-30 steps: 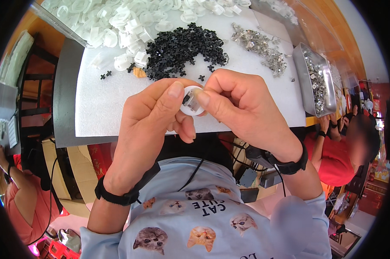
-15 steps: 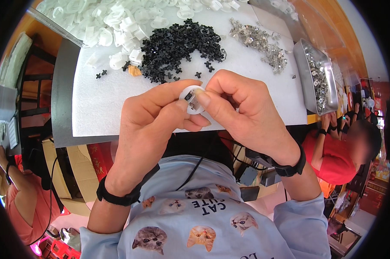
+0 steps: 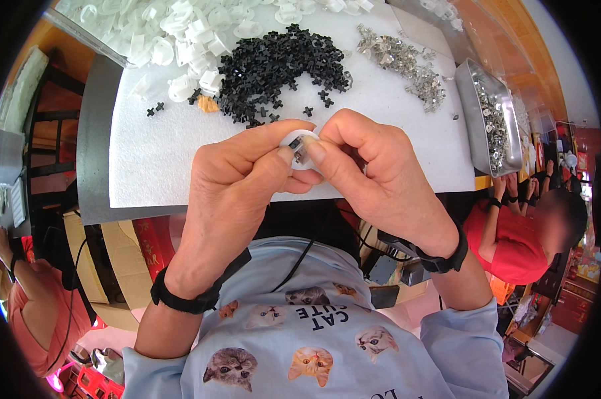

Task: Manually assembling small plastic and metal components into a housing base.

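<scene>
Between my hands is a white round plastic part [image 3: 303, 166], its open side facing up. My left hand [image 3: 230, 176] is closed on it, thumb on the near left rim and fingers around behind. Inside the part sit a dark piece [image 3: 294, 143] and a bit of shiny metal [image 3: 301, 154]. My right hand [image 3: 380, 163] pinches at the right side, its thumb pressed over the metal. The right fingertips are curled and partly hidden. Beyond my hands lies a heap of black cross-shaped pieces [image 3: 274, 70] on a white foam sheet [image 3: 154, 163].
White plastic parts [image 3: 174, 40] are heaped at the far left, and small metal pieces [image 3: 406, 63] lie at the far right. A steel tray [image 3: 470, 113] of metal bits stands on the right. Another person in red [image 3: 506, 243] is at the right; a person's arm [image 3: 31, 299] shows at left.
Both hands stay closed on the white part, which has shifted slightly right. The right thumb still presses over the metal. The view has moved a little.
</scene>
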`<state>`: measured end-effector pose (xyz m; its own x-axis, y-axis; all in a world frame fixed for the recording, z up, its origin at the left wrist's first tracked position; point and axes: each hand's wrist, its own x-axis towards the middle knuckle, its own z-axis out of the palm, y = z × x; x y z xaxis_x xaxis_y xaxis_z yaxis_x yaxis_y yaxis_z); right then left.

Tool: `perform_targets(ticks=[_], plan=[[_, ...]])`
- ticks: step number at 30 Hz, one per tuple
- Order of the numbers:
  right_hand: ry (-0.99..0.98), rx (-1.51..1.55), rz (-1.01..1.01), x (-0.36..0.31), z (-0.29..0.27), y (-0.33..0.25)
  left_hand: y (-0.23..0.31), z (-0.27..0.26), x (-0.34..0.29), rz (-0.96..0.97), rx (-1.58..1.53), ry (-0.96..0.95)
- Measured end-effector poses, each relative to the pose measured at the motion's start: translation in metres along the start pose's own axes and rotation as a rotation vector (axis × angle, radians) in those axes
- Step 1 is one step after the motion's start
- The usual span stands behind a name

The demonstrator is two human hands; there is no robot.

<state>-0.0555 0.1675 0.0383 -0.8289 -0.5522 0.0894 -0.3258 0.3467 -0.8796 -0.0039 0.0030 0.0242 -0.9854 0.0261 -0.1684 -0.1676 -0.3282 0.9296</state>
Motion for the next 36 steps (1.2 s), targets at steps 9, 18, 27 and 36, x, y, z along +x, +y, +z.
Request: perform_targets(ticks=[9, 18, 27, 36], plan=[[-0.046, 0.119, 0.085, 0.001, 0.002, -0.002, 0.001, -0.005, -0.001, -0.034, 0.051, -0.007], [-0.074, 0.095, 0.086, 0.001, 0.006, 0.004, 0.001, -0.003, -0.001, 0.006, 0.113, 0.014], [-0.064, 0.167, 0.093, 0.003, 0.006, 0.006, -0.004, -0.004, -0.001, 0.007, 0.056, 0.012], [-0.049, 0.292, 0.112, -0.005, 0.002, 0.014, 0.004, 0.000, 0.002, 0.007, 0.141, -0.061]])
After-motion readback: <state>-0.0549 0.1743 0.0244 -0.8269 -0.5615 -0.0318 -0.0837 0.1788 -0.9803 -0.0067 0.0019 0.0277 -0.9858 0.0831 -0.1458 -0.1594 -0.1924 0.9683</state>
